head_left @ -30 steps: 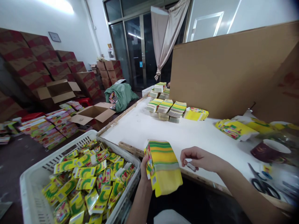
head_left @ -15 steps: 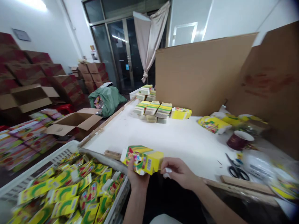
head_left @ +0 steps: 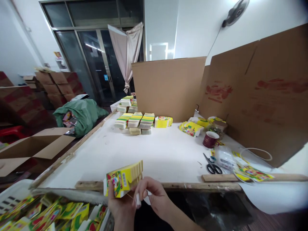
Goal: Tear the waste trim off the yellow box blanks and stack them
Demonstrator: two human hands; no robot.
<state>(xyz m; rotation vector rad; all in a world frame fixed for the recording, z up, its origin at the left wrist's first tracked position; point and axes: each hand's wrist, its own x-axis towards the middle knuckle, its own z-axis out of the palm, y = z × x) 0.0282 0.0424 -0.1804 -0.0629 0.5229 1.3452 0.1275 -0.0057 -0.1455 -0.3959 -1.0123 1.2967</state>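
My left hand is wrapped round a stack of flat yellow-and-green printed cartons, with its thumb on the printed front. The stack is fanned at its upper right and shows a barcode. Just right of it, my right hand has its fingers curled together near the stack's lower edge. White material, perhaps a wrap, shows at these fingers, and a thin strand seems to run from them towards the stack. What the fingertips pinch is too small to tell.
A white basket of similar cartons stands at lower left. On the white table are carton stacks, a maroon mug and black scissors. Cardboard panels stand behind. An open box is left.
The view has swung right, so the scene has shifted left. The stack in my left hand has tilted and its cartons now fan apart. My right hand has come in under its right end.
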